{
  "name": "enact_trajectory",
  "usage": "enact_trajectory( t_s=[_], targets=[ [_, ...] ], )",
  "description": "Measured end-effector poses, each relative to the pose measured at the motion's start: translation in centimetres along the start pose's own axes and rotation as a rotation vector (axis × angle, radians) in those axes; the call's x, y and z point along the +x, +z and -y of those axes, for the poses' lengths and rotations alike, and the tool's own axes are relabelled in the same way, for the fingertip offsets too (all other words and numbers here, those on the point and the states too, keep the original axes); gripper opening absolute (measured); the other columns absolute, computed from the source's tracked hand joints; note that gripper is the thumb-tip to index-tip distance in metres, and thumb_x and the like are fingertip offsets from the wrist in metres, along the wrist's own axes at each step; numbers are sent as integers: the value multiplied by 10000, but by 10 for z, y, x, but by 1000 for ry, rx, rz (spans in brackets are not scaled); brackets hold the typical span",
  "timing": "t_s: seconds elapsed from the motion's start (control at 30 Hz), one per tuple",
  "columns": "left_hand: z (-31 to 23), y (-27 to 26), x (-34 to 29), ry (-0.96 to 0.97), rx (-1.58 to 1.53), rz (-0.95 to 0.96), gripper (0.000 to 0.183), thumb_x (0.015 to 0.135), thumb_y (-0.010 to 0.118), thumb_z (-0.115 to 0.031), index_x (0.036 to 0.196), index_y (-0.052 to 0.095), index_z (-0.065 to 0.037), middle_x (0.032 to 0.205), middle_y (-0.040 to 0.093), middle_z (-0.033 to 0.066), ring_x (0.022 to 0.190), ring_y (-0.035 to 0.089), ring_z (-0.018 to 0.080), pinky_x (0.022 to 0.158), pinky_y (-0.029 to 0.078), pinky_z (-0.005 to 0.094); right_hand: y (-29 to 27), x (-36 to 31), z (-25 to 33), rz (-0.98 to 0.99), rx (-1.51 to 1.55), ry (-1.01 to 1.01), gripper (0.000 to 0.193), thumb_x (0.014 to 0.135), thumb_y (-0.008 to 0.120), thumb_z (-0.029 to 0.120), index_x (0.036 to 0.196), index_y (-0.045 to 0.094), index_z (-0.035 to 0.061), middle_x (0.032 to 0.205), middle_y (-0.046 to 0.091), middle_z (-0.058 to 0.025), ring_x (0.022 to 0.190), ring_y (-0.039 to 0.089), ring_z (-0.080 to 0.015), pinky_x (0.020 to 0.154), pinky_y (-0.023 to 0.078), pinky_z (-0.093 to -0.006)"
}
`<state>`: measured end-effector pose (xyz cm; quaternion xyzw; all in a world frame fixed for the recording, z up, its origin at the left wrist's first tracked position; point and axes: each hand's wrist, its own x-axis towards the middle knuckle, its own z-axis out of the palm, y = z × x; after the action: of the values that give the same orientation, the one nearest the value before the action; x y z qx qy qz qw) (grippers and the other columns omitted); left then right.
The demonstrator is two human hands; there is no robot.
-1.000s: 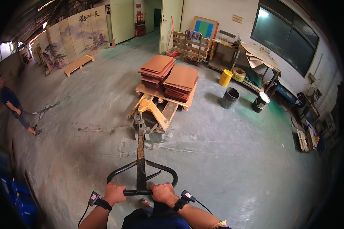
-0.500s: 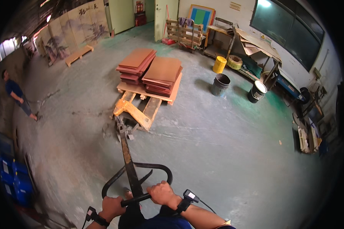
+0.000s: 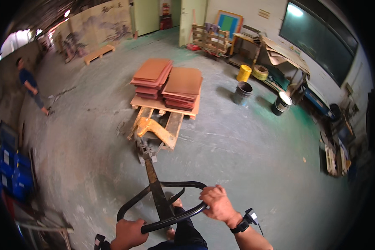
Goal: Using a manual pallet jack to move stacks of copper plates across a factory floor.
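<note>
My left hand (image 3: 130, 234) is closed round the lower left of a black loop handle (image 3: 171, 222). On the loop's right side, my right hand (image 3: 220, 203) has its fingers curled over the bar. A curved release lever (image 3: 178, 196) stands inside the loop, touched by neither hand. The handle's shaft runs forward to a worn yellow pallet jack (image 3: 156, 129), whose forks are in a wooden pallet (image 3: 174, 124). Two uneven stacks of reddish-brown sheets, a left stack (image 3: 152, 70) and a right stack (image 3: 181, 81), lie on a board over the pallet.
A person (image 3: 29, 85) is at the far left. Blue containers (image 3: 16, 175) stand at the near left. To the right are a yellow bucket (image 3: 244, 73), a dark bucket (image 3: 242, 93) and a white-topped bucket (image 3: 281, 103). Another pallet (image 3: 99, 54) lies by a painted screen (image 3: 96, 29).
The loop handle has swung right and sits closer to me. My right hand has shifted outward along the loop to its right side. The load appears slightly turned and further right in view.
</note>
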<state>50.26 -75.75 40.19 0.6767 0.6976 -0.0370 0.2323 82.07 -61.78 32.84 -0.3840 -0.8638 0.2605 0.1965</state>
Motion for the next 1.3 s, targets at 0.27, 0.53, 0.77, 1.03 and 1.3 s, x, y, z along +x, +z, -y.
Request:
enact_trajectory(
  t_s=[0.27,0.53,0.77,1.03,1.3],
  targets=[
    [-44,-217,13,252,1,-584,334,559,740,-134,878,661,-78,675,572,105,585,562,327,535,447,419,-104,111,35,-556,346,-132,236,688,722,21,747,501,80,679,582,-85,630,632,-311,693,553,-434],
    [-23,-404,120,168,144,-945,257,648,719,-40,885,617,-43,688,541,118,615,543,331,568,436,415,-226,273,80,-638,275,-22,230,698,761,96,751,538,77,629,588,-123,542,601,-335,519,477,-389],
    [1,-487,221,218,121,-1118,215,753,684,22,949,612,-30,851,612,159,772,619,352,696,492,382,-283,368,91,-703,311,278,185,731,724,110,784,564,35,629,600,-189,586,628,-402,548,498,-415],
    [25,-501,191,335,-54,-955,379,572,685,-35,941,633,-102,740,556,72,620,568,308,532,436,414,-304,335,145,-742,-19,385,169,797,686,53,741,529,27,589,563,-101,501,508,-178,497,393,-316],
    [85,-505,182,495,-151,-698,308,700,826,-67,911,604,-94,677,578,36,486,552,200,464,435,314,-238,303,204,-798,-19,549,260,866,624,95,704,425,52,539,490,-39,469,442,-95,472,360,-271]
  ],
)
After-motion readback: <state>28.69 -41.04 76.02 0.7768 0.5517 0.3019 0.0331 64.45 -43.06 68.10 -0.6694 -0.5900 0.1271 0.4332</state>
